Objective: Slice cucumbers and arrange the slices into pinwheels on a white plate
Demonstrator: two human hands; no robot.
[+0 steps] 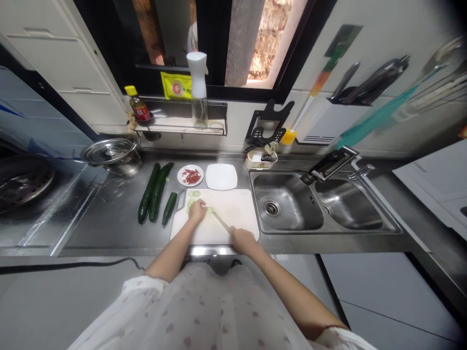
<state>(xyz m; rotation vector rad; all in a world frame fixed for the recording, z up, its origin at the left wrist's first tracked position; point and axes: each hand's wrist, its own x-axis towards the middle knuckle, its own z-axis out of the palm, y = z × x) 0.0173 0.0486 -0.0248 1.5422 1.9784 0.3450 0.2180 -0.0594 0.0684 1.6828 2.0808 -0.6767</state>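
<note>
My right hand grips the handle of a kitchen knife, its blade slanting up and left across the white cutting board. By the blade's tip lies a pale green cucumber slice. My left hand is over the board's left half with curled fingers, close to that slice; what they hold, if anything, is hidden. More cucumber slices lie on the board behind and beside my left hand. Left of the board rests a short cut piece of cucumber, next to two long whole cucumbers.
Behind the board stand a white plate of small red pieces and a bare white plate. A double sink borders the board's right side. A lidded steel pot is at the back left, below a shelf holding a spray bottle.
</note>
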